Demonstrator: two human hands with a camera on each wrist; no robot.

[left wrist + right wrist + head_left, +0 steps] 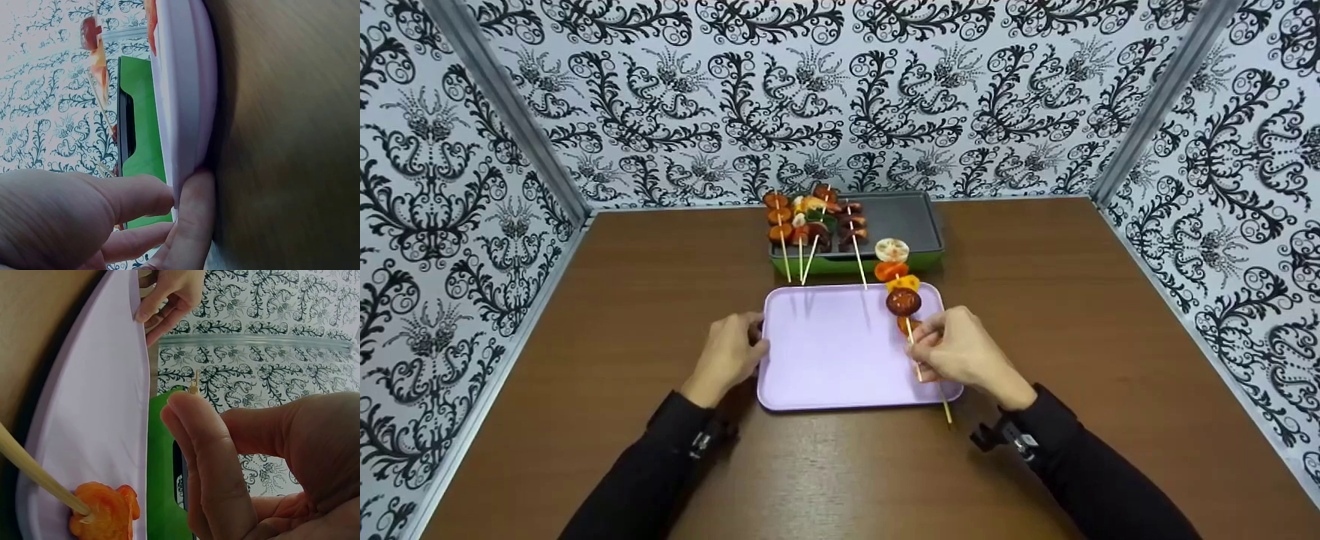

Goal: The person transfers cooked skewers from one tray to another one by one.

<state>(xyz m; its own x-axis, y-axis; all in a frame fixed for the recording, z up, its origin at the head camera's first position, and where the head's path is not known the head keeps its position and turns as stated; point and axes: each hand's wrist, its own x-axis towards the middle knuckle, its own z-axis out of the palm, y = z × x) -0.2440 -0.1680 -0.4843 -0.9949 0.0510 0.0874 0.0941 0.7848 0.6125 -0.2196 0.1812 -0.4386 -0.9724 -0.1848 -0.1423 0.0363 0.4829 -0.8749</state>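
My left hand (727,352) pinches the left rim of a lilac tray (832,345) between thumb and fingers. In the left wrist view the thumb presses on top, with a finger (194,219) under the edge. Over the tray's right side, my right hand (964,351) pinches the stick of a vegetable skewer (904,302), threaded with a lotus slice, orange and yellow pieces and a brown mushroom cap. Beneath that hand a second skewer lies on the tray, its glossy orange food (101,512) partly hidden and its stick (946,409) jutting over the near rim.
Behind the tray stands a green grill (896,265) with a dark plate (896,217). Several skewers (780,215) lie on its left half, sticks overhanging the front. Brown table (660,262) surrounds them, and patterned walls (810,97) enclose the back and sides.
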